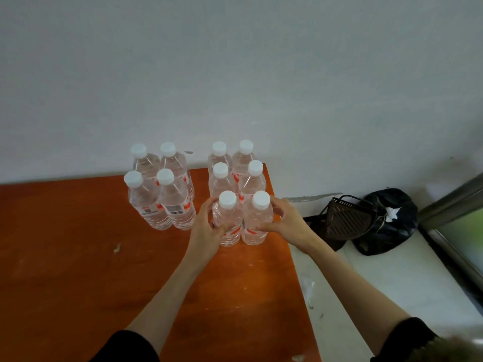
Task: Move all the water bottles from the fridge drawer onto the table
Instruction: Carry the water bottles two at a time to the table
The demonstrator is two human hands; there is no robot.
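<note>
Left hand [206,228]: you gripped the nearest left bottle [228,218].
Right hand [286,223]: you gripped the nearest right bottle [257,218].
Beyond your hands: eight more bottles stood on the table [78,257].

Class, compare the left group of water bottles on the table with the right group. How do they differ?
The left group has four bottles, the right group six. No hand touches the left group; the left hand and right hand grip the right group's two nearest bottles. Both groups stand upright, white-capped, on the orange table.

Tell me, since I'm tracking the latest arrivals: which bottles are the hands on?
The two nearest bottles of the right group: left hand grips one, right hand the other. Nothing touches the rest.
</note>
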